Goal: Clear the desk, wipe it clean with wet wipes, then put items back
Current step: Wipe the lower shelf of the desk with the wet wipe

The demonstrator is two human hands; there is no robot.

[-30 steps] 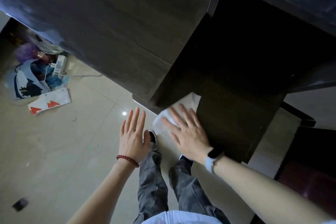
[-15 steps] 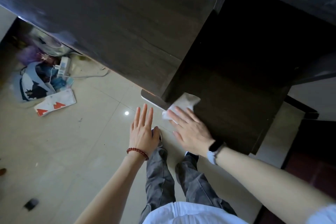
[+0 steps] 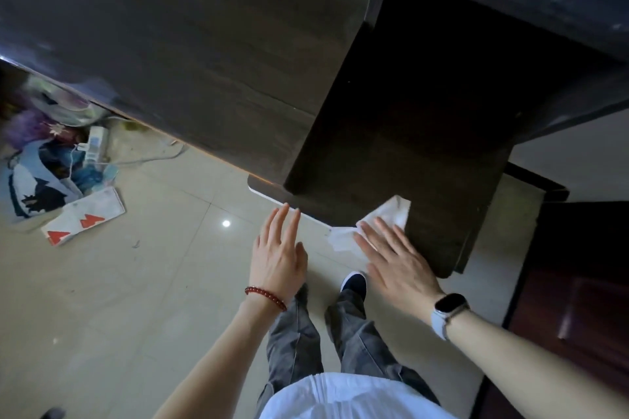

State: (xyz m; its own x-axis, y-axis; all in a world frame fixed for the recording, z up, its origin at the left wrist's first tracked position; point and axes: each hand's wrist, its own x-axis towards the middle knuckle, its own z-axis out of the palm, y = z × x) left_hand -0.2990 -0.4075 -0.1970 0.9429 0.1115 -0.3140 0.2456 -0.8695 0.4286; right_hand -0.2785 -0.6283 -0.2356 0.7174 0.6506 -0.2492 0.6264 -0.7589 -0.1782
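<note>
Head view, work surface: dark brown wood-grain counter (image 3: 190, 54) fills the upper frame; a lower, darker pull-out shelf (image 3: 408, 146) juts from under it toward the person. No items visible on either surface.
Head view, task's thing: crumpled white wet wipe (image 3: 377, 224) lies on the near edge of the shelf, its left part hanging past the corner over the floor.
Head view, right hand (image 3: 398, 262): fingers (image 3: 384, 235) straight and spread, pressing flat on the wipe; nothing gripped. Pale-strapped smartwatch (image 3: 449, 311) on the wrist.
Head view, left hand (image 3: 279, 248): fingers straight, slightly spread, holding nothing; tips near the pale front edge of the counter, contact cannot be told. Red bead bracelet (image 3: 265, 298) on the wrist.
Head view, surroundings: beige tiled floor (image 3: 136, 282); pile of coloured bags and a white power strip (image 3: 93, 146) on the floor at left, under the counter's far side; red-and-white printed card (image 3: 83, 219) beside them.
Step in hand (judgement): wiping stage, working the shelf's near edge.
Next move (judgement): a steady flat press while drawing the wipe along the remaining edge; regathering the overhanging part so that it does not slip off.
</note>
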